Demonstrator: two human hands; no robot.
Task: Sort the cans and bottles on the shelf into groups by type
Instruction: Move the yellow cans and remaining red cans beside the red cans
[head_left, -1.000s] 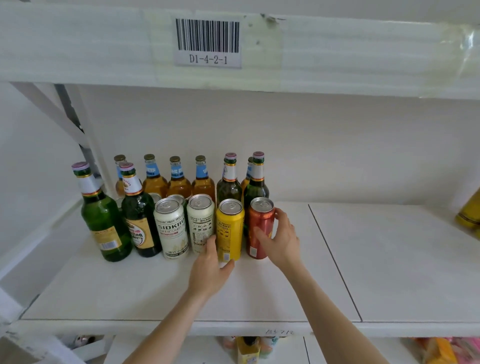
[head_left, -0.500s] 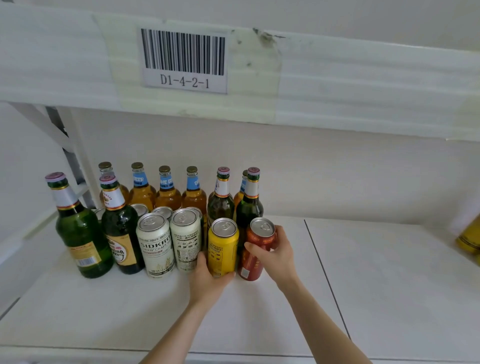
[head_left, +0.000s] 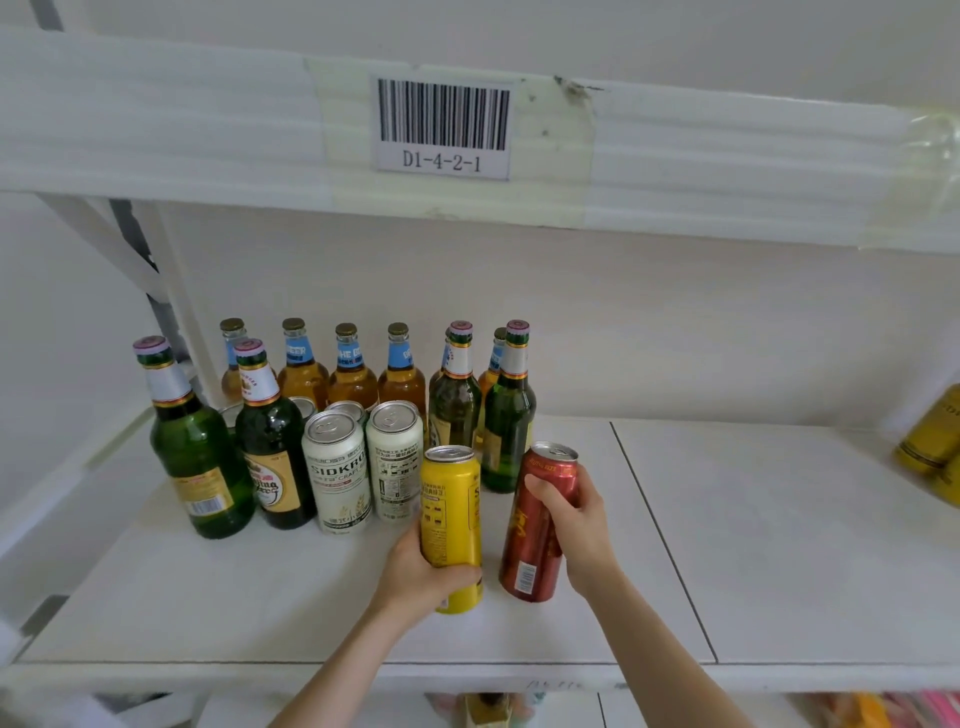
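A: Grips?
B: The left hand (head_left: 415, 571) clamps the yellow can (head_left: 451, 514), the right hand (head_left: 576, 519) the red can (head_left: 540, 525), both at 6 o'clock of the cluster on the shelf (head_left: 779, 545).
A: Progress?
B: Early, seemingly: green bottles (head_left: 197, 457) flank white cans (head_left: 337, 467); types stand mixed.

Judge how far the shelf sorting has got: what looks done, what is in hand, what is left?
Done: amber bottles line the back; white cans stand together. In hand: the left hand grips the yellow can, the right hand the red can, both in front of the rest. Left: placing those two and joining the green bottles, split into two pairs.
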